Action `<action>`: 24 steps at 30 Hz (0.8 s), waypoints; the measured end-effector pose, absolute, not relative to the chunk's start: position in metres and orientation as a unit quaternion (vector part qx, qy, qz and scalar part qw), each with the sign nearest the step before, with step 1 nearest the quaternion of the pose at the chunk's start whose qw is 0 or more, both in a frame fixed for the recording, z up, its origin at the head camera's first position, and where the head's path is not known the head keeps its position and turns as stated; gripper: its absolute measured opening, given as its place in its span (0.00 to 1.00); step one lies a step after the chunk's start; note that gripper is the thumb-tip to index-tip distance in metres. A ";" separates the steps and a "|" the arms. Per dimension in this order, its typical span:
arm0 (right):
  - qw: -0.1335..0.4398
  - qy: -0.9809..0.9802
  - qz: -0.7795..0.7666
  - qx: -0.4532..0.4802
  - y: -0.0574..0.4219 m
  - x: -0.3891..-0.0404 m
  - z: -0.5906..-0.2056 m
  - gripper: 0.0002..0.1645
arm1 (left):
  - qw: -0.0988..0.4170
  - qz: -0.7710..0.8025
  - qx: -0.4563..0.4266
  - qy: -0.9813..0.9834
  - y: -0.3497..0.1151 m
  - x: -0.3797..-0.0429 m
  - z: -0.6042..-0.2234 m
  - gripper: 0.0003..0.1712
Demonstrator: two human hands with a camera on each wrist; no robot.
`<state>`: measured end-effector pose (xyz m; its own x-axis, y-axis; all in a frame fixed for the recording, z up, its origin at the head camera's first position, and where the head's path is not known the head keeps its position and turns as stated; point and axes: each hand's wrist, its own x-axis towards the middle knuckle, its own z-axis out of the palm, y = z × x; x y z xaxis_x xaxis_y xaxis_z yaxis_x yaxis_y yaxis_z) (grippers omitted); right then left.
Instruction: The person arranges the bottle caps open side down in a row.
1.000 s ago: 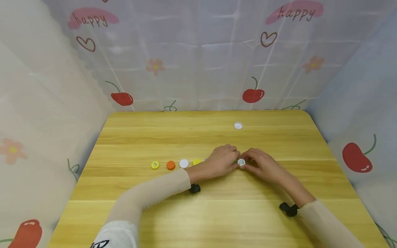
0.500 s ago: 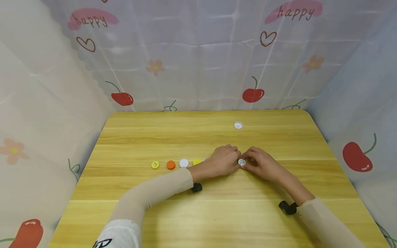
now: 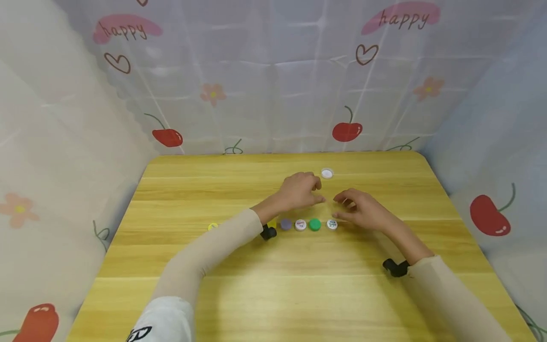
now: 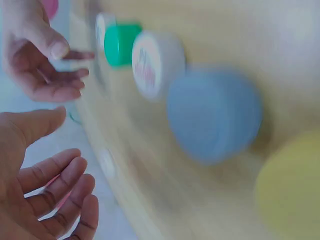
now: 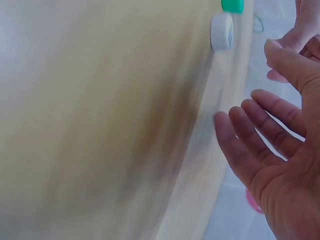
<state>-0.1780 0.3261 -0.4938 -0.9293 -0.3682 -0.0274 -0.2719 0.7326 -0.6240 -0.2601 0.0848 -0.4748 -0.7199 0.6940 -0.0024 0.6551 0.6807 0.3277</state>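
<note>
A row of bottle caps lies across the wooden table. From the right, the head view shows a white cap with printing [image 3: 332, 224], a green cap [image 3: 315, 224], a white cap with reddish print [image 3: 301, 225] and a purple cap [image 3: 286, 224]. Part of a yellow cap [image 3: 272, 223] peeks out by the left wrist. My left hand [image 3: 300, 191] hovers behind the row, fingers relaxed, holding nothing. My right hand [image 3: 363, 209] is raised just behind and right of the printed white cap, its fingers loosely bent and apart from it. The left forearm hides the caps between the two yellow ones.
A round white lid with a clear rim [image 3: 327, 173] lies near the table's back edge, just beyond the left fingers. Another yellow cap [image 3: 212, 226] shows at the row's left end. Patterned curtains [image 3: 273, 85] enclose the table [image 3: 299, 294] at the back and sides.
Both hands have let go of the printed white cap at the row's right end and lifted away from it. The left hand moved back and left, uncovering the green, reddish-print and purple caps.
</note>
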 end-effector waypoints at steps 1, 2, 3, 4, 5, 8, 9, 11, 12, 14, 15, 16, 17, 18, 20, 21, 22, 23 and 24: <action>0.076 0.927 -0.326 -0.167 0.327 -0.185 -0.494 0.30 | 0.065 0.159 0.359 0.917 0.085 -0.268 -0.474 0.26; 0.079 0.927 -0.329 -0.158 0.328 -0.191 -0.493 0.30 | 0.067 0.166 0.350 0.920 0.087 -0.276 -0.474 0.25; 0.081 0.928 -0.331 -0.148 0.330 -0.198 -0.493 0.29 | 0.069 0.170 0.340 0.922 0.088 -0.284 -0.476 0.25; 0.083 0.930 -0.330 -0.138 0.332 -0.205 -0.494 0.28 | 0.071 0.173 0.331 0.925 0.090 -0.291 -0.478 0.24; 0.084 0.932 -0.328 -0.129 0.333 -0.211 -0.495 0.28 | 0.071 0.177 0.322 0.927 0.092 -0.297 -0.481 0.24; 0.091 0.934 -0.331 -0.094 0.337 -0.230 -0.499 0.26 | 0.074 0.187 0.300 0.932 0.099 -0.312 -0.492 0.23; 0.091 0.934 -0.334 -0.086 0.339 -0.237 -0.501 0.26 | 0.075 0.188 0.297 0.933 0.101 -0.316 -0.495 0.23; 0.096 0.932 -0.343 -0.069 0.344 -0.248 -0.503 0.27 | 0.076 0.196 0.293 0.933 0.107 -0.322 -0.501 0.21; 0.099 0.930 -0.350 -0.062 0.345 -0.253 -0.504 0.28 | 0.077 0.198 0.291 0.933 0.110 -0.324 -0.503 0.21; 0.103 0.927 -0.356 -0.055 0.347 -0.260 -0.504 0.30 | 0.078 0.203 0.286 0.933 0.116 -0.326 -0.506 0.20; 0.105 0.926 -0.358 -0.052 0.347 -0.263 -0.504 0.31 | 0.077 0.205 0.283 0.934 0.119 -0.327 -0.507 0.19; 0.108 0.926 -0.359 -0.049 0.346 -0.265 -0.503 0.32 | 0.077 0.206 0.278 0.935 0.121 -0.328 -0.507 0.18; 0.110 0.925 -0.360 -0.048 0.345 -0.267 -0.502 0.33 | 0.076 0.205 0.276 0.936 0.123 -0.328 -0.507 0.18; 0.110 0.926 -0.359 -0.047 0.343 -0.268 -0.500 0.33 | 0.078 0.205 0.275 0.936 0.125 -0.329 -0.507 0.16; 0.110 0.927 -0.355 -0.048 0.340 -0.272 -0.498 0.34 | 0.076 0.205 0.275 0.936 0.128 -0.331 -0.506 0.13; 0.109 0.928 -0.353 -0.047 0.338 -0.274 -0.497 0.34 | 0.074 0.204 0.276 0.936 0.130 -0.332 -0.506 0.13; 0.108 0.928 -0.352 -0.050 0.335 -0.276 -0.496 0.34 | 0.073 0.203 0.278 0.936 0.131 -0.334 -0.506 0.13; 0.106 0.929 -0.350 -0.053 0.333 -0.277 -0.495 0.35 | 0.072 0.201 0.281 0.936 0.132 -0.334 -0.506 0.14; 0.104 0.930 -0.347 -0.055 0.331 -0.279 -0.495 0.35 | 0.071 0.202 0.283 0.935 0.133 -0.335 -0.507 0.14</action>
